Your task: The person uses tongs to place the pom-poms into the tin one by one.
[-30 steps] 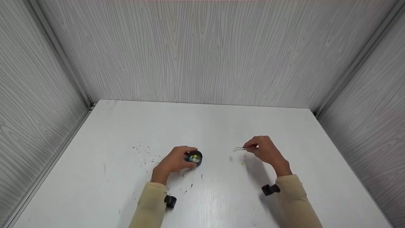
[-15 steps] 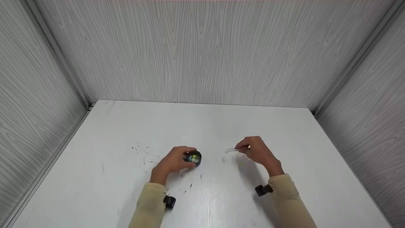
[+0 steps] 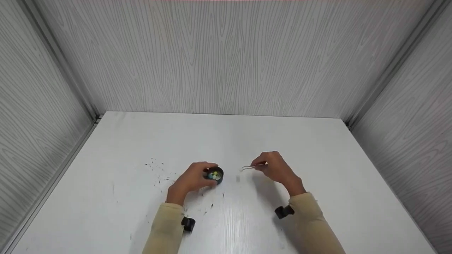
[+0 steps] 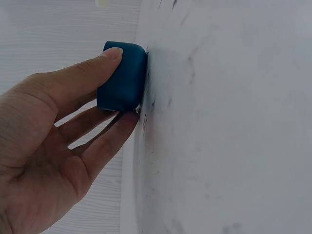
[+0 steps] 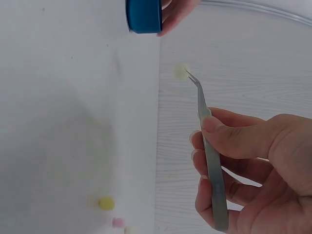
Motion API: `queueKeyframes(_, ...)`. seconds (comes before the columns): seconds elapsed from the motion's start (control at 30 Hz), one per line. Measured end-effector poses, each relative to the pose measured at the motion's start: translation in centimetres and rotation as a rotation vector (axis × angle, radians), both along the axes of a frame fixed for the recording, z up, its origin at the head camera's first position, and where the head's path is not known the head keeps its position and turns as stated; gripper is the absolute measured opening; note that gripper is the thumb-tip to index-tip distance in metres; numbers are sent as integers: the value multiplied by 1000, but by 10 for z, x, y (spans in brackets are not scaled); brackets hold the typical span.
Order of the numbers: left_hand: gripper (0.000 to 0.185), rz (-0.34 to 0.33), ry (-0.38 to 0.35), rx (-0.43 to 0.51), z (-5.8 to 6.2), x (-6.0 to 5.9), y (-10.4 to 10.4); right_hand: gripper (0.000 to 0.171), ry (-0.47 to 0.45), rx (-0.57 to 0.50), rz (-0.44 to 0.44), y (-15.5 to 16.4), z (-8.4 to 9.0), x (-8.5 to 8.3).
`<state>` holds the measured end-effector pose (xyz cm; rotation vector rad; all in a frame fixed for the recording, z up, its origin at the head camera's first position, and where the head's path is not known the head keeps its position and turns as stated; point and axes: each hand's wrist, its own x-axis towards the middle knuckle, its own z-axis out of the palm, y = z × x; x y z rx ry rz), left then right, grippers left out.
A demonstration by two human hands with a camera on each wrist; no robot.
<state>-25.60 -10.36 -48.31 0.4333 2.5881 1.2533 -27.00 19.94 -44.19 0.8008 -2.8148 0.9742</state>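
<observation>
A small dark blue round cup (image 4: 123, 78) stands on the white table, pinched at its sides by my left hand (image 3: 193, 177). Several small beads (image 3: 214, 175), yellow, blue and pale, lie inside it in the head view. My right hand (image 3: 277, 167) grips metal tweezers (image 5: 213, 165) between thumb and fingers, above the table and to the right of the cup. At their bent tips is a pale yellow-white bead (image 5: 181, 71), apart from the cup.
On the table below the right hand lie a yellow bead (image 5: 106, 203), a pink bead (image 5: 118, 223) and a pale bead (image 5: 129, 230). Dark specks (image 3: 155, 165) are scattered left of the cup. Wood-grain panels (image 3: 219, 56) wall the table's back and sides.
My right hand has moved left towards the cup, carrying the tweezers and the pale bead. The left hand keeps its hold on the cup.
</observation>
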Motion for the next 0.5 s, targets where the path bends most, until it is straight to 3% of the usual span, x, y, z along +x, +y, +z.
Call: queueKeyframes(0.5,61,24,-11,-20,3,0,3,18,17,23,19,-33,1,0)
